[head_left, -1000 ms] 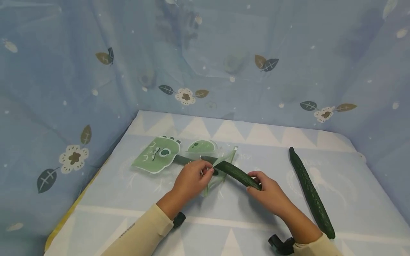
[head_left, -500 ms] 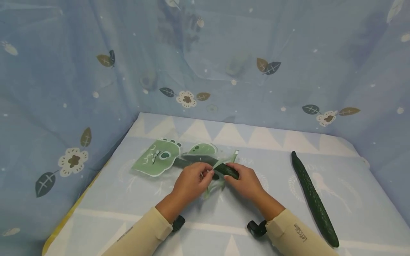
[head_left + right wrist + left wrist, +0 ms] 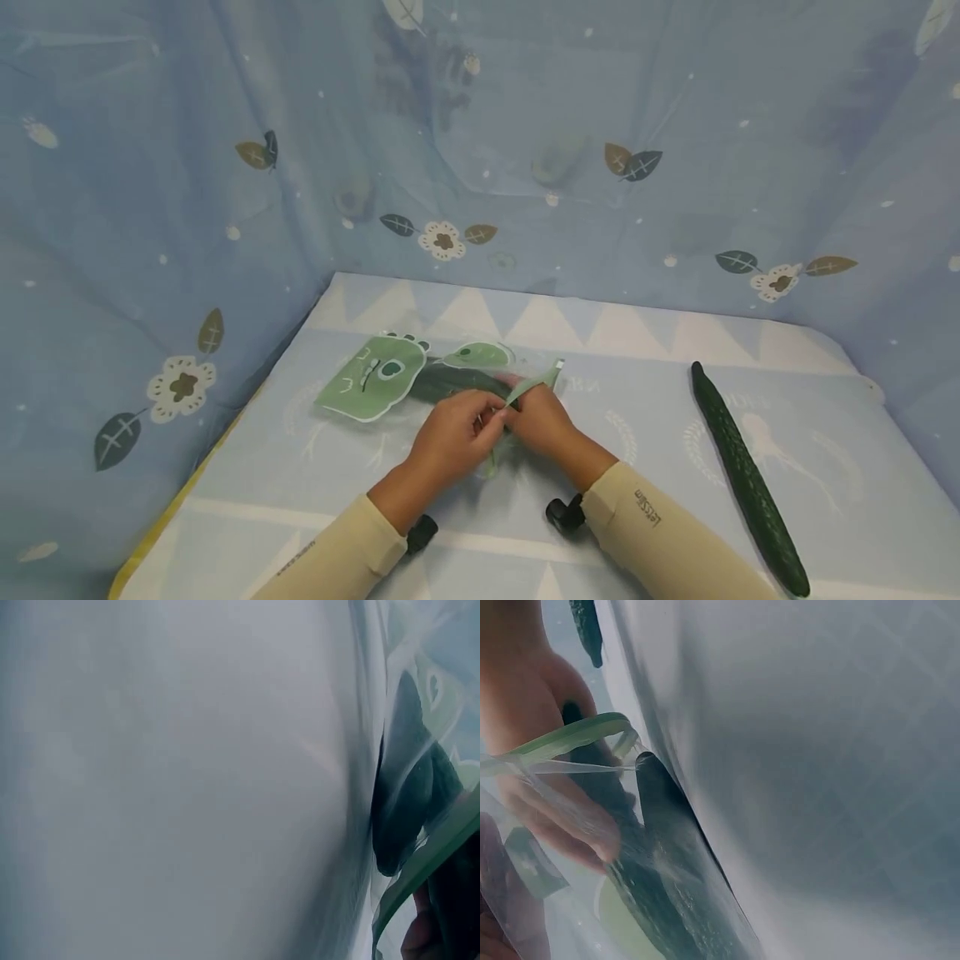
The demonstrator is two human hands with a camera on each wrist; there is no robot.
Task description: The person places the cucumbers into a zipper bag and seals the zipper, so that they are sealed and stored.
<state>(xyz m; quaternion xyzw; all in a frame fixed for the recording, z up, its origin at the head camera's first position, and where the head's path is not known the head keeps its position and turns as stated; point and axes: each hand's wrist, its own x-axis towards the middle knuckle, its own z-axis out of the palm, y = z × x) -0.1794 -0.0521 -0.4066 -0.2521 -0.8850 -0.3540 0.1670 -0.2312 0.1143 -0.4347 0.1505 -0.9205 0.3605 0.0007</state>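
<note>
A clear plastic bag point(image 3: 371, 379) with green cartoon prints lies on the table, its green-edged mouth to the right. My left hand point(image 3: 453, 433) pinches the edge of that mouth. My right hand point(image 3: 543, 425) reaches into the opening; in the left wrist view its fingers are around a cucumber point(image 3: 630, 885), seen through the film. Beside it in the bag lies another cucumber point(image 3: 671, 817), whose blunt end also shows in the right wrist view. In the head view both hands hide most of the mouth.
A loose cucumber point(image 3: 750, 483) lies slanted on the right of the table. The pale blue patterned tablecloth point(image 3: 652, 400) meets blue flowered curtains point(image 3: 480, 158) at the back and on both sides.
My right hand has moved left, pushing the cucumber into the bag, and its fingers are now inside the mouth. My left hand stays at the bag's edge.
</note>
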